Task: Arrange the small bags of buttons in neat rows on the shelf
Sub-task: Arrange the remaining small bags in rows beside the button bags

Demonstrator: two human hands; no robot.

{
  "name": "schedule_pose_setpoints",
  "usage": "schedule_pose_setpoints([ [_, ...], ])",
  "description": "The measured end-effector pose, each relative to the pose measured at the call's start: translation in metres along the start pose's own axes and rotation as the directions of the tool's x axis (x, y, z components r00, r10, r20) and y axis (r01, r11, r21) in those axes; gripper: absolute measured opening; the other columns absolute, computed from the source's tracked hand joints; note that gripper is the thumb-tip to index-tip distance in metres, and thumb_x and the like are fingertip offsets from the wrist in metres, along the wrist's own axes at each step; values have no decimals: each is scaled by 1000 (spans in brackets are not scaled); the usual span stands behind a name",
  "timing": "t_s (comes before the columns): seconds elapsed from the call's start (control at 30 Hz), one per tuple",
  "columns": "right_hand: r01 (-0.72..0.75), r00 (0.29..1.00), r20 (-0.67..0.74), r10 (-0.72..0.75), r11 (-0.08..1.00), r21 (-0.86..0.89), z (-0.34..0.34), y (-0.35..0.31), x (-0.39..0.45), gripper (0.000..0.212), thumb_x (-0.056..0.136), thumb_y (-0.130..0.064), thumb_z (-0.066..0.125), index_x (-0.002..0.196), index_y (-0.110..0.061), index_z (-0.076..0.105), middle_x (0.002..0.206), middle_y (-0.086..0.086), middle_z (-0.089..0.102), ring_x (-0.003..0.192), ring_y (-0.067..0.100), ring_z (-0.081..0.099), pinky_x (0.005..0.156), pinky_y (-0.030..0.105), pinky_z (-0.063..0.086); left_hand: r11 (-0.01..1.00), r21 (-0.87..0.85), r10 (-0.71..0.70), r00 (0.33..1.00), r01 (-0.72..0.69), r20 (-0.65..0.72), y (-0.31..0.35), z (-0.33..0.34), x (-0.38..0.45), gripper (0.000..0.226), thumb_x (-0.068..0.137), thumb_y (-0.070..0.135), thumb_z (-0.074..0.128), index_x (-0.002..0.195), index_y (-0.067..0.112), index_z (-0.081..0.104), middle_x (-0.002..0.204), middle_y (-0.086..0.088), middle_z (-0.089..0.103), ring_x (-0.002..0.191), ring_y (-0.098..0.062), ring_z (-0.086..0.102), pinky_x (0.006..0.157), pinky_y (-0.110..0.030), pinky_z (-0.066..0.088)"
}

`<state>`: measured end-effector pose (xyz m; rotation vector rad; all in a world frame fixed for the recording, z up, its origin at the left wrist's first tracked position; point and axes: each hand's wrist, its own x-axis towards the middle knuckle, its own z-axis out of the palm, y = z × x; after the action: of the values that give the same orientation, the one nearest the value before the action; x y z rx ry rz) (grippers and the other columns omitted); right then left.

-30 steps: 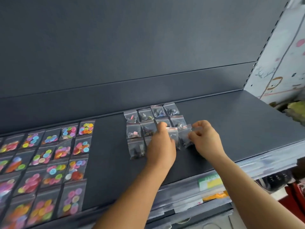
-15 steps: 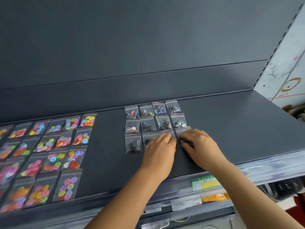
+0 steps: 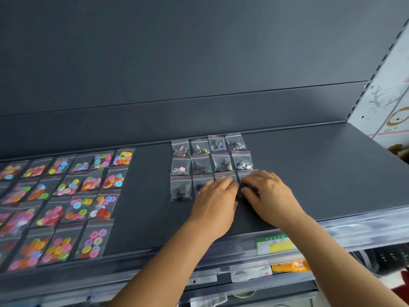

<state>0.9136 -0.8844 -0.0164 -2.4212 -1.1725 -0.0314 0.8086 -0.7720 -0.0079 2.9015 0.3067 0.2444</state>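
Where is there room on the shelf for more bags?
Bare shelf right of the dark bags, and a strip between them and the colourful bags. Crowded on the left, and under both hands.

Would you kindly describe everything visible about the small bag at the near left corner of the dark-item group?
The near-left bag is a small clear plastic pouch with a thin red line beneath its top seal. It holds a few dark pieces, too small to identify. It lies flat on the dark grey shelf, forming the left end of the nearest row, just below a bag with pink contents. Neither hand touches it; the left hand rests to its right.
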Motion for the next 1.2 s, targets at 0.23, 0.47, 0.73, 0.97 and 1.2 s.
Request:
schedule_pose_setpoints([
  [0.23,68,997,-46,-68,998,-14,0,-17,6,46,85,-28,66,127,-11,57,125,7,60,112,32,56,91,38,47,990,25,-141,989,142,-42,-10,-15,-12,57,98,26,47,149,18,23,156,-1,22,145,-20,14,118,-33,8],
  [0.47,207,976,78,-205,978,-15,7,-87,21,65,92,-47,48,147,-22,26,151,-4,32,141,18,26,115,35,18,940,5,-339,933,342,-118,-56,-51,-52,62,98,35,46,151,25,14,158,4,14,146,-16,10,118,-32,7],
  [0.73,367,917,143,-373,928,63,43,-207,25,65,93,-49,43,149,-24,19,154,-6,25,144,14,16,116,32,11,858,-49,-508,834,511,-216,-131,-94,-139,61,98,37,45,151,27,15,156,8,21,143,-12,18,116,-27,15],
  [0.97,437,878,166,-449,893,108,90,-337,13,61,93,-48,44,147,-25,25,151,-4,32,140,17,26,116,36,17,793,-51,-600,764,607,-236,-218,-135,-246,62,98,39,44,151,28,14,157,9,17,143,-13,17,117,-29,16],
  [1.2,496,829,208,-519,854,157,139,-469,-5,62,93,-47,45,147,-22,26,152,-3,30,141,18,24,116,36,16,751,-29,-647,727,659,-232,-303,-170,-354,59,98,35,44,151,24,19,156,5,22,142,-16,22,115,-31,21],
])
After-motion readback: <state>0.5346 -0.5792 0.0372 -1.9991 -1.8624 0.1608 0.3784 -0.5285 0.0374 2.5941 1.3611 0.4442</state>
